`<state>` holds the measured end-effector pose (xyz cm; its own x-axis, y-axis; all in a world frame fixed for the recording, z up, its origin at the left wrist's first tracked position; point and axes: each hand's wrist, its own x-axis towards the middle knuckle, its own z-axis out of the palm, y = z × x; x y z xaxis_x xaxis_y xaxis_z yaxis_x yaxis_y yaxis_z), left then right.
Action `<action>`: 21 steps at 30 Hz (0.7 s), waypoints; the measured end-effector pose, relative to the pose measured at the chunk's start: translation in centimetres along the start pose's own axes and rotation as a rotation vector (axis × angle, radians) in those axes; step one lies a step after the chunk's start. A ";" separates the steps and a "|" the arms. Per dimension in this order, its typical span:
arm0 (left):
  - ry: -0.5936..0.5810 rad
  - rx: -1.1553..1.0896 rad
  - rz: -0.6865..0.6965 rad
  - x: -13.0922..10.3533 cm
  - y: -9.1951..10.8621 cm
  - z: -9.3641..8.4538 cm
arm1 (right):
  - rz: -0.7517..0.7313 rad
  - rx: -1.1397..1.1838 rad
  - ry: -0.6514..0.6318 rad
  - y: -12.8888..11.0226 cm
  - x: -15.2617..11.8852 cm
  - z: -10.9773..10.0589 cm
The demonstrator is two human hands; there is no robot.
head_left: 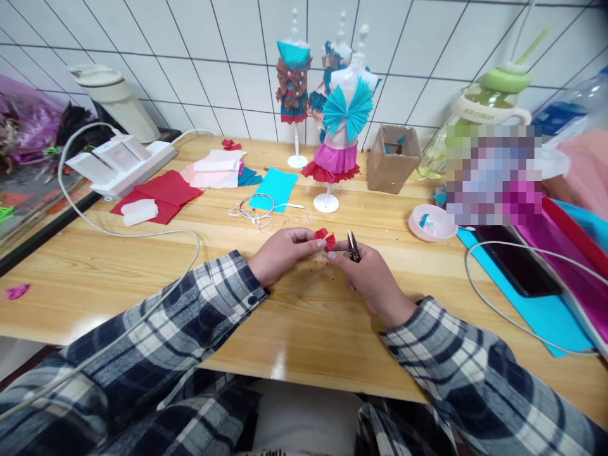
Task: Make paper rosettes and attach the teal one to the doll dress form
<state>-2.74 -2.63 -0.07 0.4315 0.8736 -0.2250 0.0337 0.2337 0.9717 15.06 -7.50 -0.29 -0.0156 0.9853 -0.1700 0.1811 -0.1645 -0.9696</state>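
Between my two hands, just above the wooden table, is a small piece of pleated red crepe paper (325, 238). My left hand (288, 252) pinches its left side between thumb and finger. On the other side, my right hand (368, 271) grips the paper's lower right edge with thumb and fingertip. A pair of small thread snips (353, 246) also sits in my right hand, blades pointing up and away. Tiny scraps lie on the wood below. Behind my hands stands a white mini dress form (346, 120) with a turquoise fan-shaped bow and a pink and red skirt.
Coiled cord (257, 206) and turquoise paper (275, 188) lie beyond my left hand. A cardboard box (394, 158), a pink bowl (431, 223) and a black phone (517, 261) are to the right. A power strip (128, 166) stands left, its white cable crossing my left sleeve.
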 end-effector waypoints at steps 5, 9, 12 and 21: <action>-0.013 -0.008 0.006 0.1 -0.1 0.0 | 0.003 -0.007 0.021 0.2 0.0 0.1; -0.025 -0.025 0.000 0.1 -0.1 0.0 | -0.005 -0.002 -0.018 0.2 0.0 0.0; -0.014 -0.008 0.003 0.1 0.0 0.0 | -0.002 -0.003 -0.019 0.2 0.0 -0.1; -0.021 0.044 0.017 0.1 -0.2 0.0 | -0.001 -0.012 -0.011 0.0 0.0 0.0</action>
<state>-2.75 -2.57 -0.30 0.4508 0.8683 -0.2070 0.0658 0.1990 0.9778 15.08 -7.48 -0.34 -0.0268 0.9848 -0.1715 0.1928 -0.1632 -0.9676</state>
